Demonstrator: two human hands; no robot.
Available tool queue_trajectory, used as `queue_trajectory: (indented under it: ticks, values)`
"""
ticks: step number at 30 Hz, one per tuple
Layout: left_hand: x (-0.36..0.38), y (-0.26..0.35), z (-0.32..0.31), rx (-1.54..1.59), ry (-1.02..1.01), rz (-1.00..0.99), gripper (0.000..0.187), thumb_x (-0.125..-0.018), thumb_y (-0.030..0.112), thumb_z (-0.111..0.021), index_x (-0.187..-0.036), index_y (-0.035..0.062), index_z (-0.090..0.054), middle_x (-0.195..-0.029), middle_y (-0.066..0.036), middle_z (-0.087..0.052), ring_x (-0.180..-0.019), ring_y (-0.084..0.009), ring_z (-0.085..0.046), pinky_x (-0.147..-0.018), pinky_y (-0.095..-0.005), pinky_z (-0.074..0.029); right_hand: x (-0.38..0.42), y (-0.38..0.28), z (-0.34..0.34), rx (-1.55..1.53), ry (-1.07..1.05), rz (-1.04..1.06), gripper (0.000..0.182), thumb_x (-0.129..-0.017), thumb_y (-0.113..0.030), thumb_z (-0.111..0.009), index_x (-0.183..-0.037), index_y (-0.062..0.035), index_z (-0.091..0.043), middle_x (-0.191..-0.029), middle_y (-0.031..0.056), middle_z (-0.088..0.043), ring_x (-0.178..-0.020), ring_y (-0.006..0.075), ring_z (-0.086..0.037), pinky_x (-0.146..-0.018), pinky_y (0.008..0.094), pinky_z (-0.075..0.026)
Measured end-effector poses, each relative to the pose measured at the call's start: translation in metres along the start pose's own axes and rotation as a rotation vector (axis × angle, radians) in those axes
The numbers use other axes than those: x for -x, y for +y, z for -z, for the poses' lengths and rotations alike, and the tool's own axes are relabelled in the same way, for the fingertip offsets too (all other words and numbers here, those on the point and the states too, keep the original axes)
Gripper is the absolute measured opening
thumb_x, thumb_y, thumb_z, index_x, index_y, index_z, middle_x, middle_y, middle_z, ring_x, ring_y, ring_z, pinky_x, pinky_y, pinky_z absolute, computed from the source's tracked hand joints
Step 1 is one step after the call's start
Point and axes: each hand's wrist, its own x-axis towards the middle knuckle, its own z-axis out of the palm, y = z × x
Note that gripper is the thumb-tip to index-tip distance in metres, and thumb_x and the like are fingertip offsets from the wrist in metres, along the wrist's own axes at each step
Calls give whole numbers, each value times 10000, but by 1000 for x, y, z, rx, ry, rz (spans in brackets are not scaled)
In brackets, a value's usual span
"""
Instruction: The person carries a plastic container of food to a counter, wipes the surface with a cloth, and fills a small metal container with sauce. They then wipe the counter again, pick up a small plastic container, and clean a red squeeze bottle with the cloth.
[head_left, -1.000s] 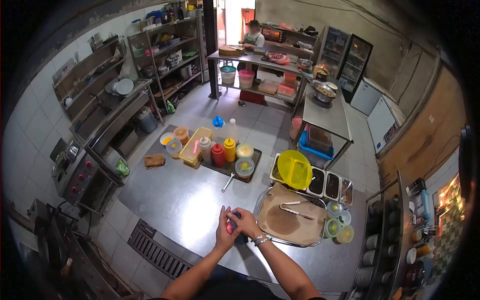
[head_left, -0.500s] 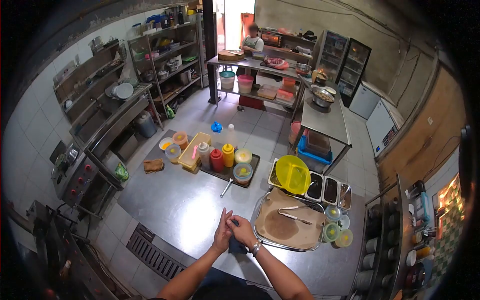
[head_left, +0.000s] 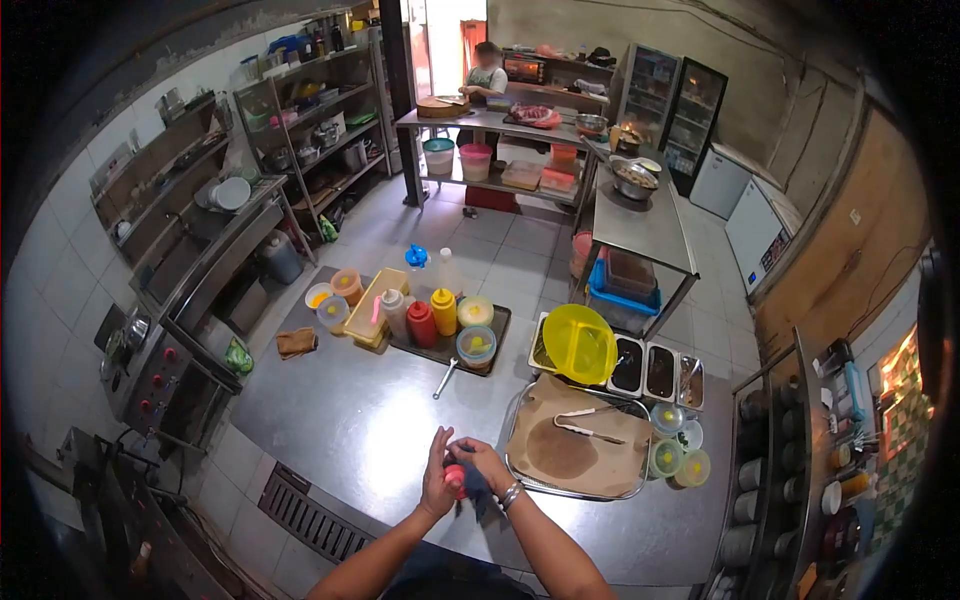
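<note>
Both my hands are close together over the front of the steel table. My left hand (head_left: 436,483) holds a small red object (head_left: 456,480) against the palm, its fingers pointing up; I cannot tell what kind of object it is. My right hand (head_left: 485,466), with a metal band at the wrist, has its fingers closed at a dark cloth (head_left: 480,494) that hangs below it. Just right of that hand sits a metal tray (head_left: 514,479) lined with brown paper (head_left: 540,415), with tongs (head_left: 590,425) on it. Farther up the table lies a silver wrench-like tool (head_left: 446,377).
A dark tray (head_left: 492,352) carries a red bottle (head_left: 421,325), a yellow bottle (head_left: 443,308) and tubs. A yellow lid (head_left: 580,345) leans over steel food pans (head_left: 660,372). A folded brown cloth (head_left: 297,343) lies at left. A person (head_left: 487,78) stands at the far counter.
The red object now shows in my left hand, and more of the dark cloth hangs beneath my right hand. My hands have lowered slightly and parted a little. The view has shifted slightly.
</note>
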Motion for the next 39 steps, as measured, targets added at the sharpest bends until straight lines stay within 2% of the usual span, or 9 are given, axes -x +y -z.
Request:
queue_trajectory:
  ticks: [9,12,14,17,22,25,29,35,39]
  values:
    - [12,-7,16,-428,-4,-82,1241,-652,771,-706,-1478,-42,-262,-1263,-200,-528,-1185,-329,-532,-1032,-436,-412,58,117,2,438,747,162,332,-970,-278,-633,-1163,-8,-614,-1056,117,-683,-985,192,-636,-863,323,-504]
    - [32,-8,20,-397,42,-117,1228,-621,687,-799,-1468,-28,-271,-1249,-187,-548,-1185,-327,-542,-1040,-434,-409,74,111,-5,198,845,141,391,-963,-294,-636,-1216,0,-589,-1118,162,-668,-1052,252,-619,-922,358,-471]
    - [35,-10,17,-403,31,-177,1224,-599,536,-901,-1474,-13,-246,-1210,-170,-575,-1138,-316,-579,-1012,-416,-442,85,77,-13,31,832,134,406,-977,-287,-624,-1250,9,-572,-1157,154,-646,-1100,239,-589,-954,352,-448]
    - [34,-17,4,-283,-29,22,1225,-635,257,-946,-1516,14,-130,-1143,-153,-603,-1065,-246,-612,-962,-358,-485,108,14,-46,144,468,468,493,-1074,-385,-359,-1323,2,-534,-1269,143,-599,-1198,227,-540,-1066,334,-382]
    - [12,18,2,-269,-28,-81,1111,-682,213,-894,-1498,-15,-175,-1055,-149,-649,-990,-250,-657,-915,-358,-517,86,15,-53,98,595,375,555,-1077,-424,-300,-1210,18,-609,-1242,151,-617,-1162,222,-569,-1026,329,-417]
    - [-3,64,14,-161,-104,-111,1089,-690,176,-872,-1492,-26,-165,-1037,-151,-660,-971,-243,-674,-903,-352,-524,78,1,-56,405,587,440,498,-1076,-379,-313,-1114,-5,-641,-1023,189,-671,-986,350,-620,-854,393,-481]
    - [-18,115,30,-171,-364,-211,1165,-673,105,-887,-1498,20,-69,-1066,-169,-636,-1011,-231,-648,-950,-379,-499,72,-1,-59,471,474,481,469,-1070,-373,-351,-1109,-9,-645,-987,162,-684,-918,294,-642,-833,358,-496]
    - [-25,145,35,-10,-96,-149,1131,-689,173,-865,-1484,29,-74,-987,-176,-663,-937,-239,-663,-912,-380,-511,65,-15,-58,-674,96,-163,454,-1014,-505,-442,-1121,-106,-629,-943,90,-660,-784,212,-642,-678,355,-542]
    - [-29,139,27,130,198,-110,1080,-715,150,-830,-1492,67,-85,-1022,-163,-644,-938,-234,-656,-902,-381,-521,83,-20,-65,-802,241,-104,564,-1038,-532,-340,-1255,-69,-580,-1054,98,-662,-881,195,-663,-658,386,-575]
